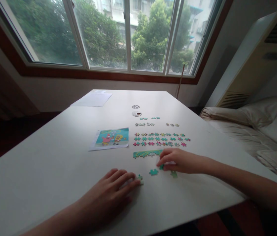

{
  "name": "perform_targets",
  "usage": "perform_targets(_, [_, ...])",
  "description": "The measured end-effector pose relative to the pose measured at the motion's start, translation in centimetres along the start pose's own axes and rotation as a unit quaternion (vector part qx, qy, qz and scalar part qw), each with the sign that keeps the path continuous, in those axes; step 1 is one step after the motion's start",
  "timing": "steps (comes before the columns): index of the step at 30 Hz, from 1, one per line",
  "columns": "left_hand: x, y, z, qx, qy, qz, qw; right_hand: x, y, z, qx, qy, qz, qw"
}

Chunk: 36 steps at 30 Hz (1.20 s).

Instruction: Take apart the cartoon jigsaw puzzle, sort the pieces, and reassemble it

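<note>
My left hand (pixel 113 188) lies flat on the white table (pixel 54 164), fingers stretched out, fingertips touching a small puzzle piece (pixel 140 178). My right hand (pixel 175 160) rests further right, fingers curled in a pinch on a teal puzzle piece (pixel 162 167) just below a joined strip of green pieces (pixel 147 153). A loose teal piece (pixel 153 172) lies between the hands, and another green piece (pixel 174 174) sits under my right wrist. Rows of sorted pieces (pixel 160 139) lie beyond the strip.
A cartoon reference picture (pixel 110 138) lies left of the pieces. Two round lids (pixel 136 113) and a sheet of paper (pixel 92 99) sit at the far end. A bed with pillows (pixel 258 127) stands right of the table; windows behind.
</note>
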<state>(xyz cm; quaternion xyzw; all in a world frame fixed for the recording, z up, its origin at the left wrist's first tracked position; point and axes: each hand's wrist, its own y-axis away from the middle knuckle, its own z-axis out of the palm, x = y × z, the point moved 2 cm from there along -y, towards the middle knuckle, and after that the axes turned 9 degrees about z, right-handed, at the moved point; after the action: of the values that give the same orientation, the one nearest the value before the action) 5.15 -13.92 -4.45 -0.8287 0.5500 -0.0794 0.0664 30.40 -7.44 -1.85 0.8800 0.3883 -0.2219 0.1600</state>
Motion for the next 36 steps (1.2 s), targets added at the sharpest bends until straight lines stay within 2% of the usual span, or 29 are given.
perform_targets(5, [0.6,0.3,-0.4,0.010,-0.017,0.037,0.999,-0.8,-0.8,-0.5,-0.028,0.056,0.046,0.997])
perform_targets(8, [0.9,0.3,-0.7,0.008,-0.011,0.063,0.998,-1.0,-1.6,-1.2,-0.022,0.049,0.069,0.996])
perform_targets(11, [0.9,0.2,-0.7,0.002,-0.011,0.067,0.998,-1.4,-2.8,-1.1,-0.003,-0.045,0.080,0.996])
perform_targets(14, [0.9,0.2,-0.6,0.002,-0.004,0.072,0.997,-2.0,-4.3,0.0,0.002,-0.152,0.085,0.985])
perform_targets(17, [0.9,0.2,-0.6,0.005,0.003,0.075,0.997,-2.9,-5.6,1.5,0.001,-0.184,0.077,0.980])
perform_targets(26, [1.0,0.0,-0.7,0.024,0.007,0.072,0.997,-3.5,-6.0,3.1,0.042,-0.123,0.050,0.990])
perform_targets(31, [1.0,-0.1,-0.7,0.019,0.011,0.068,0.997,-3.9,-5.8,3.5,0.100,-0.024,0.031,0.994])
perform_targets(36, [1.0,0.0,-0.8,0.025,0.014,0.068,0.997,-3.8,-5.8,2.9,0.086,-0.003,0.010,0.996])
